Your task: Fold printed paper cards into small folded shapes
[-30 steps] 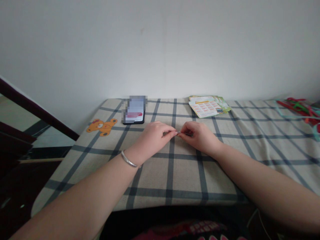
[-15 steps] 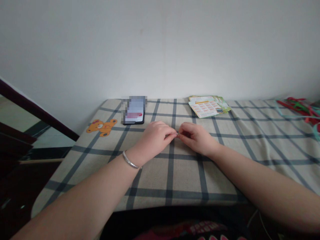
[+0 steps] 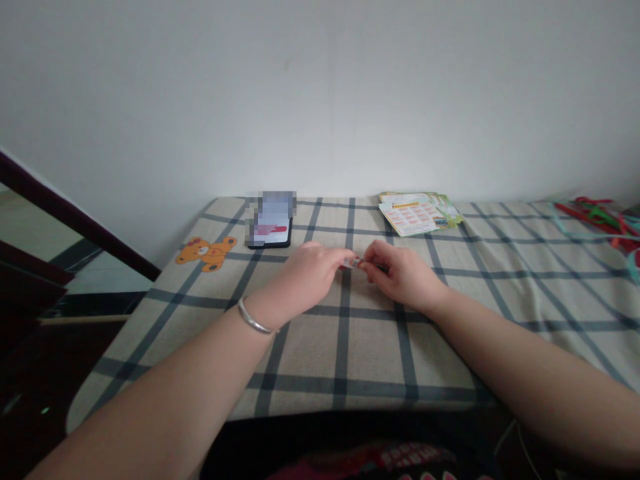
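Between the fingertips of both hands is a small, narrow strip of printed paper (image 3: pixel 351 263), pale with reddish marks; most of it is covered by the fingers. My left hand (image 3: pixel 313 270), with a silver bangle on its wrist, pinches the left end of the strip. On the other end the thumb and bent fingers of my right hand (image 3: pixel 397 272) are closed, and a dark edge shows inside that grip. Both hands are just over the checked tablecloth (image 3: pixel 373 353), near the middle of the table.
A phone (image 3: pixel 273 227) with a lit screen lies at the back left, near a flat orange bear figure (image 3: pixel 206 254). Several printed cards (image 3: pixel 413 217) are stacked against the wall at the back. Red and green strips (image 3: pixel 597 212) lie tangled at the far right.
My hands have moved slightly apart, and more of the printed paper strip shows between the fingertips. The right fingers have shifted on it. The view has moved a little.
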A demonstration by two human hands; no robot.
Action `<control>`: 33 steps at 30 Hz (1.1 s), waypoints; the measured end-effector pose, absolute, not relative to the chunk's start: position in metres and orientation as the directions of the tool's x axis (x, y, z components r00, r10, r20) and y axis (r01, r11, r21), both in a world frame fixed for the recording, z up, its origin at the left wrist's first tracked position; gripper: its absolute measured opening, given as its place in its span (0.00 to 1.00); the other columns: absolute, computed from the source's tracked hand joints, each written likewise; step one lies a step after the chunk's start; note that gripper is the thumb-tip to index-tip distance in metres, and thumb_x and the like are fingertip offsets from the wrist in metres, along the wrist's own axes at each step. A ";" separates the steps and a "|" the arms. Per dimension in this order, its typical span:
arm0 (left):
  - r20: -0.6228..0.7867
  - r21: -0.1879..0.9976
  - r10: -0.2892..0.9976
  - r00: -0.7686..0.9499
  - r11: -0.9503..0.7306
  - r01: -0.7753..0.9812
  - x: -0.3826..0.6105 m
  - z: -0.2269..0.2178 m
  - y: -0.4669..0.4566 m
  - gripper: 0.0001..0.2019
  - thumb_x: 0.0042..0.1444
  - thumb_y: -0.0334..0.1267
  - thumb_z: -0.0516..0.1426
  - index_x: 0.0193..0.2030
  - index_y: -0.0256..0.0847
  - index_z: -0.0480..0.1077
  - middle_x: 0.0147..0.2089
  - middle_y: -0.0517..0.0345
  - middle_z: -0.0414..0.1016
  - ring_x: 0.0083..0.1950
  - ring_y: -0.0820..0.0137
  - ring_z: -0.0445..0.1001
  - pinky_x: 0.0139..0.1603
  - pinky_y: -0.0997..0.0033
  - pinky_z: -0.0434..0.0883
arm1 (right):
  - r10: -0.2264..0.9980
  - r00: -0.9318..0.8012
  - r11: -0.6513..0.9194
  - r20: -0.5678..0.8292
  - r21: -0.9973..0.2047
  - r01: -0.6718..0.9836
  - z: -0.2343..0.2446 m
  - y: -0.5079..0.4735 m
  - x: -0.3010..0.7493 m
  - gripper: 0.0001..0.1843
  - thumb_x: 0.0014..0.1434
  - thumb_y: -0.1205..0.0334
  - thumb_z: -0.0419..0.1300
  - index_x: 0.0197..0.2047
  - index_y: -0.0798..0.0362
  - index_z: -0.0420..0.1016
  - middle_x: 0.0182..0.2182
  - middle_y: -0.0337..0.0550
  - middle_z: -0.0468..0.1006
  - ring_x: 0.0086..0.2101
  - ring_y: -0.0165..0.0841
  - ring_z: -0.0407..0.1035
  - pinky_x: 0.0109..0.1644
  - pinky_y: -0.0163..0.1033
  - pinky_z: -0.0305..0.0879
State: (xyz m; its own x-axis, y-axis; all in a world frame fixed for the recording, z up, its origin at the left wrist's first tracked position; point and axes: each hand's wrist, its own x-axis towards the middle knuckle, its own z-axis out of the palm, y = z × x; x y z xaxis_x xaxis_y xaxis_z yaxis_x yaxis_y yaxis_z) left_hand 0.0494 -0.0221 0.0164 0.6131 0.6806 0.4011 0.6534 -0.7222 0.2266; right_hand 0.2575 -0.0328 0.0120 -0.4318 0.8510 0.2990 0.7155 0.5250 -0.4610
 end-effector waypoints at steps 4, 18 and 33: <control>0.360 0.236 0.684 0.634 -0.725 0.647 0.047 0.018 -0.020 0.15 0.62 0.26 0.49 0.50 0.41 0.73 0.44 0.56 0.79 0.44 0.65 0.75 0.47 0.62 0.70 | 0.860 -0.417 0.509 0.294 -0.434 0.743 0.011 -0.033 0.258 0.07 0.63 0.57 0.54 0.38 0.51 0.68 0.26 0.37 0.75 0.24 0.29 0.65 0.27 0.34 0.51; 0.361 0.208 0.705 0.610 -0.699 0.685 0.050 0.016 -0.019 0.08 0.61 0.38 0.56 0.32 0.41 0.74 0.32 0.59 0.76 0.38 0.66 0.72 0.39 0.67 0.64 | 0.857 -0.454 0.502 0.244 -0.593 0.629 0.005 -0.024 0.264 0.07 0.60 0.56 0.59 0.36 0.51 0.70 0.26 0.36 0.75 0.25 0.29 0.66 0.28 0.33 0.57; 0.391 0.218 0.732 0.557 -0.662 0.717 0.045 0.020 -0.018 0.12 0.62 0.28 0.50 0.44 0.43 0.74 0.40 0.59 0.80 0.40 0.66 0.76 0.42 0.64 0.68 | 0.851 -0.496 0.452 0.172 -0.720 0.526 0.012 -0.023 0.272 0.08 0.66 0.64 0.46 0.48 0.50 0.60 0.32 0.41 0.80 0.28 0.29 0.72 0.33 0.34 0.65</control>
State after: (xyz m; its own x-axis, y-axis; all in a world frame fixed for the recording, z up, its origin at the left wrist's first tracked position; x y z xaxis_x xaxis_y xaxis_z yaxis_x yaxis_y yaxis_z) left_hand 0.0448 -0.0184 0.0197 0.5574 0.7324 0.3910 0.7170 -0.6621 0.2182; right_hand 0.2722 -0.0230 0.0122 -0.4964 0.8509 0.1720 0.5257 0.4523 -0.7204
